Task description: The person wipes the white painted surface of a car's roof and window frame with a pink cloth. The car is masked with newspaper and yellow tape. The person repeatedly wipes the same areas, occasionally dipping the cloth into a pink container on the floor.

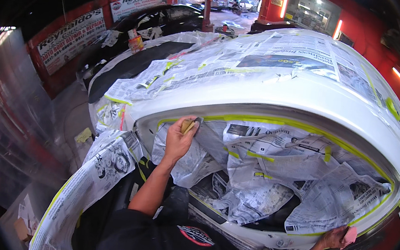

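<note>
My left hand (177, 142) is closed around a folded tan piece with a dark edge (189, 126), which looks like sandpaper. It rests at the upper front corner of the white car's door opening, over newspaper taped inside. Low at the rear of that opening, my right hand (331, 238) grips a pink sponge or cloth (350, 236) against the white sill. Newspaper sheets (273, 168) cover the door opening, held along its upper edge by yellow-green masking tape (258, 119). The white roof rail (261, 93) curves above both hands.
Newspaper covers the roof (308, 51) and the open door (109, 164) at left. A red and yellow can (135, 40) stands on the covered front of the car. Beyond it is a black car (167, 16). Plastic sheeting (28, 103) hangs at far left.
</note>
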The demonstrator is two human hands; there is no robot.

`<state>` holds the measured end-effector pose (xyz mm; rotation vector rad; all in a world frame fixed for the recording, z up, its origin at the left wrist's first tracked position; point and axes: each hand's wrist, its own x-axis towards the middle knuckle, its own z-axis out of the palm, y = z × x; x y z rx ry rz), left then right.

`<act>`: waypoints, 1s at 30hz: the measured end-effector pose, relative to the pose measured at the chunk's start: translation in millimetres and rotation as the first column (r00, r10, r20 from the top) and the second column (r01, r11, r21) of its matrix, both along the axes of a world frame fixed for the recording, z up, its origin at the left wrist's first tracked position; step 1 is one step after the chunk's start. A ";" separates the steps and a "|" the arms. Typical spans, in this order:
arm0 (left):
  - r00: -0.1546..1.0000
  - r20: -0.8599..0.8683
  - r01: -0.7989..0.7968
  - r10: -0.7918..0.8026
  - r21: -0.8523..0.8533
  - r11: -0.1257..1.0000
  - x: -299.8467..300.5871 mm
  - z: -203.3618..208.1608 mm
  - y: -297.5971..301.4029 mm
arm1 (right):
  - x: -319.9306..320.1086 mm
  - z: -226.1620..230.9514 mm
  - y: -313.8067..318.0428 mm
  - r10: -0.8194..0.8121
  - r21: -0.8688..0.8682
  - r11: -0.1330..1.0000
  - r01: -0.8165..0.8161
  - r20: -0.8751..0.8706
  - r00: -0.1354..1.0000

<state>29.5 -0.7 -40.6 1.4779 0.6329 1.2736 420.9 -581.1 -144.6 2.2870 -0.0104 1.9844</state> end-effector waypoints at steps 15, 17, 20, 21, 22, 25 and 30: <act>0.783 -0.583 0.248 -0.216 -0.025 0.968 -10.3 -161.4 -170.6 | -285.3 -106.8 291.6 0.900 0.874 0.004 0.486 0.209 -0.382; 0.702 -0.708 0.403 -0.076 0.307 0.862 -20.6 -168.0 -170.9 | -305.3 -94.2 317.4 0.729 0.794 -0.046 0.607 0.442 -0.523; 0.713 -0.632 0.444 -0.303 0.072 0.893 -36.8 -153.3 -163.8 | -316.2 -85.5 343.1 0.643 0.745 -0.088 0.661 0.550 -0.533; 0.704 -0.644 0.513 -0.299 0.171 0.841 -47.8 -143.9 -161.5 | -319.8 -79.6 346.5 0.650 0.748 -0.074 0.659 0.538 -0.537; 0.613 -0.627 0.541 -0.481 -0.111 0.834 -60.8 -125.0 -157.7 | -322.9 -70.9 348.3 0.661 0.750 -0.064 0.658 0.526 -0.535; 0.653 -0.180 0.677 -0.735 -0.297 0.674 -79.6 -145.2 -132.9 | -324.4 -62.5 354.1 0.652 0.705 -0.050 0.707 0.560 -0.512; 0.859 0.187 0.331 -0.476 -0.914 0.237 -93.0 -167.5 -106.2 | -359.6 -66.2 362.3 0.565 0.736 0.146 0.661 0.486 -0.667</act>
